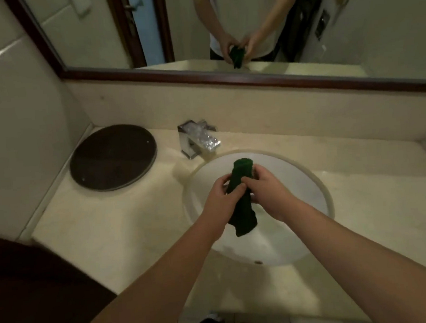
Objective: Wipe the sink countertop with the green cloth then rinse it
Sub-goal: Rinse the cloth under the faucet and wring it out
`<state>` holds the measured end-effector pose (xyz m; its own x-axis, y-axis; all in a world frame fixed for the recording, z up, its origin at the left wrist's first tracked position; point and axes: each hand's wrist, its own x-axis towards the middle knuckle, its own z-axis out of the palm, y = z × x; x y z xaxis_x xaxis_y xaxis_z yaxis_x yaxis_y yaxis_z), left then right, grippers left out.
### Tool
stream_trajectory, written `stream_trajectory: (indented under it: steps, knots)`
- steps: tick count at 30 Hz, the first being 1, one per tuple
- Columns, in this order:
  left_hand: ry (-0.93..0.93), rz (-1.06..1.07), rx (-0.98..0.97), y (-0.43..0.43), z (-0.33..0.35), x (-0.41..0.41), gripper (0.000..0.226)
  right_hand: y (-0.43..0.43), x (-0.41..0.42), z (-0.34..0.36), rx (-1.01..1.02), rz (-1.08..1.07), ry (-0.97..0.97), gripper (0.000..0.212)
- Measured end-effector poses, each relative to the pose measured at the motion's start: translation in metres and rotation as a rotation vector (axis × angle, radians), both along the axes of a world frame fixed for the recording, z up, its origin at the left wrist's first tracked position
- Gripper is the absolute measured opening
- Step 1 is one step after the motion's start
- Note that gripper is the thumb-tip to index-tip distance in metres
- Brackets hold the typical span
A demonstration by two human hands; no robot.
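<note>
The green cloth (242, 202) is bunched into a long roll, held above the white sink basin (296, 180). My left hand (222, 198) grips the roll's middle from the left. My right hand (266, 187) grips it from the right, fingers curled over it. The cloth's upper end sticks out above both hands and its lower end hangs loose over the basin. The cream stone countertop (125, 225) surrounds the basin. A chrome tap (198, 141) stands behind the basin; I see no water running from it.
A dark round tray (113, 157) lies on the countertop at the back left. A wood-framed mirror (226, 77) spans the wall behind and reflects me with the cloth. Dark wood (26, 288) borders the counter at the near left.
</note>
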<state>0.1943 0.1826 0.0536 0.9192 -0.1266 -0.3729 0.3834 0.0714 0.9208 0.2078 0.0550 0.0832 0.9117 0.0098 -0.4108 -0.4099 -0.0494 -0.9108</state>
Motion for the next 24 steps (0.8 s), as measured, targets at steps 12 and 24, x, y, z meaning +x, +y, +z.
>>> stream_trajectory:
  steps: [12, 24]
  knots:
    - [0.421, 0.209, -0.332, 0.026, -0.066, 0.106, 0.033, 0.022, 0.13, 0.007, -0.361, -0.119, -0.087, 0.013]
    - [0.501, 0.176, -0.358, 0.022, -0.094, 0.138, 0.048, 0.052, 0.213, -0.021, -0.813, 0.269, -0.303, 0.023]
